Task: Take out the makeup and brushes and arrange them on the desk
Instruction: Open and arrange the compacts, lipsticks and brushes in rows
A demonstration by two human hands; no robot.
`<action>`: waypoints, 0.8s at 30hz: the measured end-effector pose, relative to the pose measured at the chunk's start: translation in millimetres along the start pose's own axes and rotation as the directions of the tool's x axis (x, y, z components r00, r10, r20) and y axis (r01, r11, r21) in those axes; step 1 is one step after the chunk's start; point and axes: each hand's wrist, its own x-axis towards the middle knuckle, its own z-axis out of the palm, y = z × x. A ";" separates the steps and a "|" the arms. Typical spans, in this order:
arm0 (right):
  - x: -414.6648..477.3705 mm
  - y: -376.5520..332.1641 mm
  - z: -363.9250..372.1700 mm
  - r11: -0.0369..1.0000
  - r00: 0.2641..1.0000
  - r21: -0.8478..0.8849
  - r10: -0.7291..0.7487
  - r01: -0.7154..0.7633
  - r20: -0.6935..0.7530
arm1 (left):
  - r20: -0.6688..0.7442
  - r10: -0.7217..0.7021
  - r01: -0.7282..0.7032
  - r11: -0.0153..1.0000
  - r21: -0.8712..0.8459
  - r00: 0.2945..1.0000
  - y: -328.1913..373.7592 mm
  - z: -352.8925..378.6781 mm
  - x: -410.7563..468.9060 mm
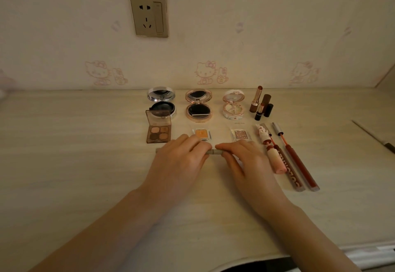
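Both hands are on a slim grey-brown pencil (214, 152), lying flat on the desk (74, 164) about mid-width, parallel w/ the front edge. L hand (181, 160) covers its left part, fingers curled over it. R hand (245, 160) grips the right part, thumb & fingers closed round it. Only a short bit shows btwn my fingertips: matte taupe w/ a thin band across it, can't tell if that's a cap seam. The left tip pokes out past my L hand. Fingertips of the 2 hands nearly meet. Rest of the makeup sits behind the pencil toward the back edge, in rows. Back row, l to r: silver compact (161, 102), rose-gold compact (198, 106), small white floral compact (233, 106), all w/ lids up & mirrors facing me. Right of them are 2 lipsticks (255, 100) standing uncapped, caps upright beside them. Next row: brown 4-pan palette (158, 130), clear lid raised, just in front of the silver compact. Then an orange pan (201, 134) & a glitter pan (240, 134), both just behind my fingertips. Right of my R hand, 3 gloss tubes lie back-to-front, caps at the back ends w/ wand stems showing: a pink doll-shaped one (275, 160), close against a clear brown one (288, 171), then a dark red one (301, 164). Wall behind has a socket (149, 15) & cartoon-cat paper.
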 end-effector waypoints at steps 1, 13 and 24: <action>-0.5 0.1 0.9 0.999 1.000 -0.027 -0.018 0.018 -0.001 | 0.000 0.009 -0.009 1.000 0.013 1.000 -0.2 0.0 0.2; -6.0 -2.5 6.0 0.913 0.961 -0.344 -0.265 0.222 -0.083 | 0.058 0.006 -0.012 0.994 0.107 0.998 -6.7 0.0 -2.3; -5.9 -2.6 4.8 0.969 0.964 -0.185 -0.198 0.165 -0.178 | 0.078 -0.022 0.018 0.998 0.054 0.997 -7.4 -1.8 -4.3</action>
